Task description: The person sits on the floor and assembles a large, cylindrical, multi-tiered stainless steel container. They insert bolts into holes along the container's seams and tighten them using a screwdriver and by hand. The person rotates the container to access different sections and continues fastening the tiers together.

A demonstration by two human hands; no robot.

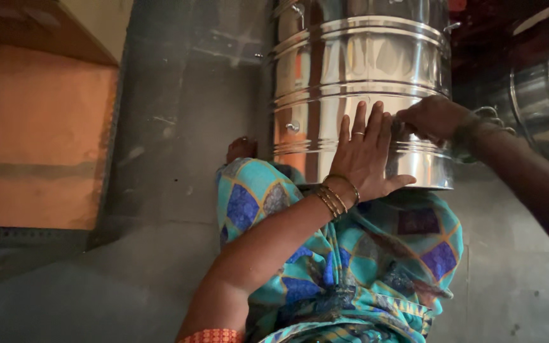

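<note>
Grey stone floor (160,190), dull and lightly scratched, underlying the whole scene, viewed steeply from above. Nearest: patterned cloth (351,267) in turquoise, blue and purple diamonds, draped over the lap and knee at lower centre, with an orange-red sleeve edge (214,335) at the bottom margin. Toes of one foot (241,149) showing just beyond the cloth, beside the base of the drum. Left hand (366,155) laid flat against the side of the large steel drum (357,70), fingers (358,124) spread wide and pointing upward, holding nothing; gold bangles (335,195) at the wrist and a ring on one finger. Right hand (430,117) touching the drum wall just beside the left fingertips, fingers curled narrowly against the metal; whether anything small is pinched there cannot be told. Pale bangles (484,121) at that wrist, forearm leading off to the right edge. Drum upright on the floor directly beyond the knees, polished, ribbed with raised bands, a small stud low on its left side, reflecting orange tones. Second steel vessel (541,101) farther right, partly cut off by the frame, close to the drum but not visibly touching. Far left: orange-brown raised surface (39,133) with a dark border, and a wooden edge (46,28) above it.
</note>
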